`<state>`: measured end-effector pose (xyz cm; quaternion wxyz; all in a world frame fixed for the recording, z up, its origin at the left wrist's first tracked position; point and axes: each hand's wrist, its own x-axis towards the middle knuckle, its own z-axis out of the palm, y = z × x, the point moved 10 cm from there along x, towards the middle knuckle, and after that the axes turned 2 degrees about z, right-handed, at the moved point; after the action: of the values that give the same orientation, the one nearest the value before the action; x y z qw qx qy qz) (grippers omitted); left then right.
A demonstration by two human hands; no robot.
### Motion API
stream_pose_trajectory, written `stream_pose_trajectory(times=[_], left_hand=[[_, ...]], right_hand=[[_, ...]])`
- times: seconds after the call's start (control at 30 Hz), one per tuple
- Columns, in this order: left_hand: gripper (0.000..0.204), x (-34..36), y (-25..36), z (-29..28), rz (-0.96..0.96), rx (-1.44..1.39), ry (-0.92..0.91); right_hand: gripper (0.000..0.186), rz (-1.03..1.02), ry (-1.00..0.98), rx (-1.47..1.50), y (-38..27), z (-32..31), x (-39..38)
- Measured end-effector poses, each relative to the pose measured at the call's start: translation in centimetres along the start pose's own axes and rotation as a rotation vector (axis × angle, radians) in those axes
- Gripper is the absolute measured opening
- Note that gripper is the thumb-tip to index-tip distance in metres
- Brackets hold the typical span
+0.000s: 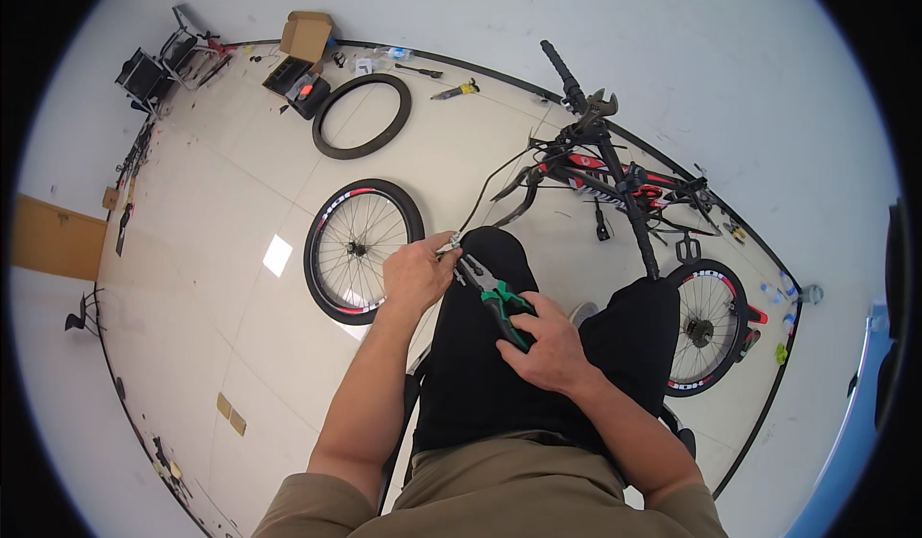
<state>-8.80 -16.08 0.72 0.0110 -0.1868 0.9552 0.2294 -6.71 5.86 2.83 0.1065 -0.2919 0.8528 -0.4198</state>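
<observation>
My left hand (415,274) pinches a small silver metal part (453,242) at the end of a thin black cable (480,195), above my left knee. That cable runs back to the bicycle (595,178), which has a red and black frame. In my right hand (552,348) are pliers with green and black handles (501,309). Their jaws reach up close to the silver part; whether they grip it, I cannot tell. Fingers partly hide the part. An adjustable wrench (601,106) rests by the handlebar.
Left of my knee lies a spoked wheel (312,250), with a bare tyre (401,120) beyond it. Farther back are an open cardboard box (305,35) and a yellow-handled tool (468,88). The bicycle's rear wheel (738,298) stands at the right. Two chairs (146,79) are far left.
</observation>
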Motion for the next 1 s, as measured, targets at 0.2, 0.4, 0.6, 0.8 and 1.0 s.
stream_pose_trajectory(times=[0.2,0.4,0.6,0.8,1.0], left_hand=[[0.029,0.0,0.6,-0.3,0.029,0.07,0.04],[0.028,0.1,0.6,-0.3,0.043,0.082,0.061],[0.029,0.0,0.5,-0.2,0.078,0.049,0.08],[0.028,0.1,0.6,0.1,0.073,0.055,0.031],[0.026,0.3,0.4,0.5,0.062,0.083,0.025]], right_hand=[[0.03,-0.056,0.057,-0.11,-1.0,0.3,0.5],[0.031,-0.09,0.082,-0.17,-1.4,-0.2,1.2],[0.031,-0.119,0.052,-0.224,-1.8,-0.3,1.9],[0.029,-0.124,0.045,-0.247,-1.6,-0.2,1.9],[0.022,0.062,-0.005,0.189,1.8,1.0,1.9]])
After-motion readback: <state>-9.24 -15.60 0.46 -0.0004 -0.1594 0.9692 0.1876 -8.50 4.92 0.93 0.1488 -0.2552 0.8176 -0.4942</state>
